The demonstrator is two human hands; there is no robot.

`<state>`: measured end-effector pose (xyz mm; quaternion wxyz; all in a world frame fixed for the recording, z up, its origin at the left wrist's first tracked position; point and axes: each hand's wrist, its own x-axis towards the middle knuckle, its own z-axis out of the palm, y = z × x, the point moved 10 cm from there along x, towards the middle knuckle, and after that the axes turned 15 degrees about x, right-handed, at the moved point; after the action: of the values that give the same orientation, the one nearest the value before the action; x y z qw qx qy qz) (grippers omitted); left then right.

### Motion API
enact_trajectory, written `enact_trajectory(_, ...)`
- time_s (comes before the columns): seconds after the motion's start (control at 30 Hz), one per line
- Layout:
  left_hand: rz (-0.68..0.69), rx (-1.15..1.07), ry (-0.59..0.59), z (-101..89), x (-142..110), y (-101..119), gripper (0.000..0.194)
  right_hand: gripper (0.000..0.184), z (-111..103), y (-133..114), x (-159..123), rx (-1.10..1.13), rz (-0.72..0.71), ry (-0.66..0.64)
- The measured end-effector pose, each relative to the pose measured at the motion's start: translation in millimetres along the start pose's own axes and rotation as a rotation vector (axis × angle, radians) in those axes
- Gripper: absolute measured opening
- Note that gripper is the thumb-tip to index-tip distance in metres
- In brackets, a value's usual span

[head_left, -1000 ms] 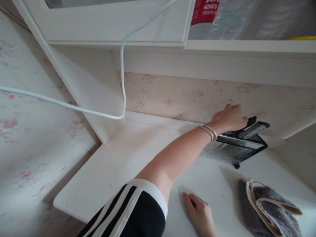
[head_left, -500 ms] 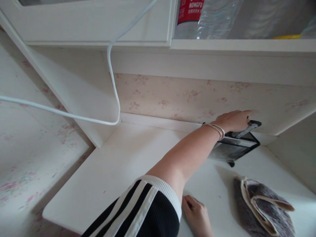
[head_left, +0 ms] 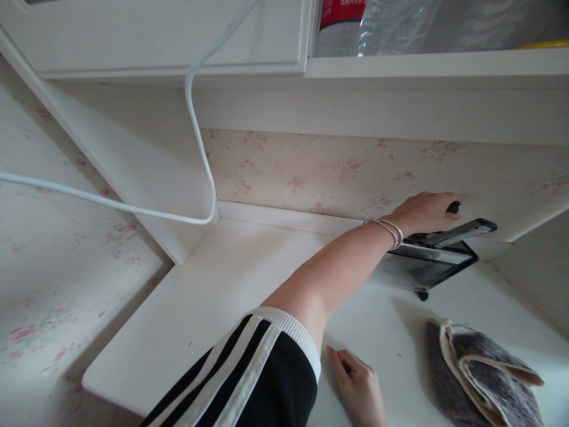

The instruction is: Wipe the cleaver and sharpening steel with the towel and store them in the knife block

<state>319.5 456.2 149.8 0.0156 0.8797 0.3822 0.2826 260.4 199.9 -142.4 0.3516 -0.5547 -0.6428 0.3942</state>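
My left hand (head_left: pixel 427 213), with bracelets at the wrist, reaches across to the right above a small clear tank (head_left: pixel 404 273). Its fingers are closed round a black handle-like piece (head_left: pixel 453 207), whose rounded end pokes out of the fist; the rest is hidden. Below the hand, a dark flat bar (head_left: pixel 466 232) slants over the tank's black-framed top. The forearm covers part of the tank. My right hand (head_left: pixel 358 382) rests on the white surface (head_left: pixel 249 284) near the bottom, fingers curled in, and I cannot make out anything in them.
A folded grey-brown cloth (head_left: pixel 484 370) with beige edging lies at the lower right. A white cable (head_left: pixel 202 148) hangs across the left. Overhead, a cabinet shelf (head_left: pixel 422 65) holds plastic bottles (head_left: pixel 395 26). Flowered wallpaper (head_left: pixel 302 172) lines the back.
More of the black piece's end shows from my left fist, and the gap between that hand and the dark bar has widened. My right hand stays curled on the surface. The view shifts slightly.
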Motion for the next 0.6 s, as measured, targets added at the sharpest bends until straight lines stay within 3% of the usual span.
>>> enact_trajectory(0.17,-0.033,0.024,0.086,-8.0,5.6,4.3,0.027,0.056,-0.4,-0.7,-0.6,0.005,-0.005,0.005)
enact_trajectory(0.3,-0.065,0.028,0.190,-25.8,7.8,6.2,0.023,0.056,-1.0,-2.8,-1.4,0.017,-0.006,0.007)
enact_trajectory(0.5,-0.096,-0.040,0.451,-81.6,8.1,9.1,0.020,0.056,-2.8,-4.7,-0.6,-0.014,-0.020,0.021)
enact_trajectory(0.6,-0.069,-0.042,0.474,-101.7,12.5,16.2,0.013,0.056,-2.7,-3.5,-0.3,-0.007,-0.008,0.021)
